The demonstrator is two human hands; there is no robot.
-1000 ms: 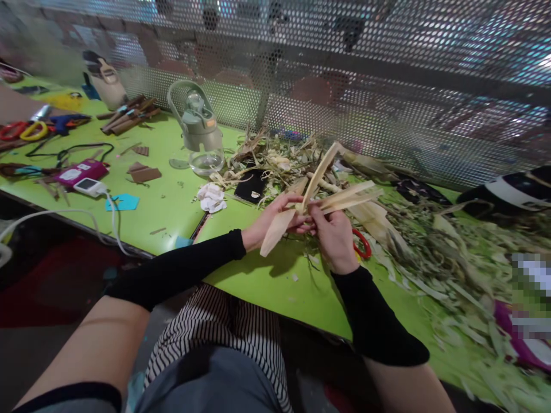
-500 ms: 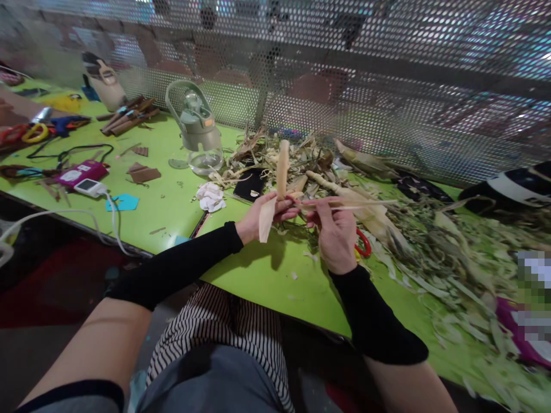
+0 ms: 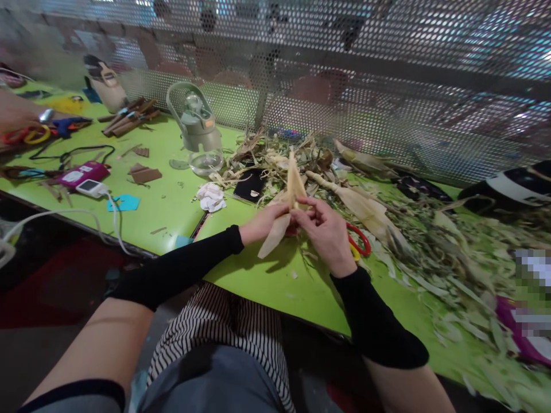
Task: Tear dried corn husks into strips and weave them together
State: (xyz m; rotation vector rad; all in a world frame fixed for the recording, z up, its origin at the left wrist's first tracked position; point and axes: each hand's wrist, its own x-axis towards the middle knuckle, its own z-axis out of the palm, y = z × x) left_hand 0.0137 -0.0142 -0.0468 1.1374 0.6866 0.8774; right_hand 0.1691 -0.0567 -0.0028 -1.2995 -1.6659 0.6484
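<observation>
Pale, dry corn husk strips (image 3: 294,175) stand up between my two hands, and one flap hangs down toward the table's front edge. My left hand (image 3: 267,222) is closed round the base of the husk, its fingertips partly covered by the hanging flap. Thumb and fingers of my right hand (image 3: 325,232) pinch the same husk from the right, touching my left fingertips. Red-handled scissors (image 3: 360,240) lie partly hidden beside my right hand. Just behind the hands is a heap of husk scraps (image 3: 275,152) with a dark phone-like slab (image 3: 249,182) at its left.
A clear bottle with a green lid (image 3: 200,129) stands behind a crumpled tissue (image 3: 210,197). Husk shreds (image 3: 447,275) spread over the right side. Left are a purple box (image 3: 84,174) with a cable, brown sticks (image 3: 131,116) and another person's hand (image 3: 21,115). A perforated metal screen (image 3: 301,74) runs behind.
My right hand has moved left against my left hand. The long strip it held out sideways no longer sticks out. The upright husk now looks wider and pointed. The other person's arm shifted.
</observation>
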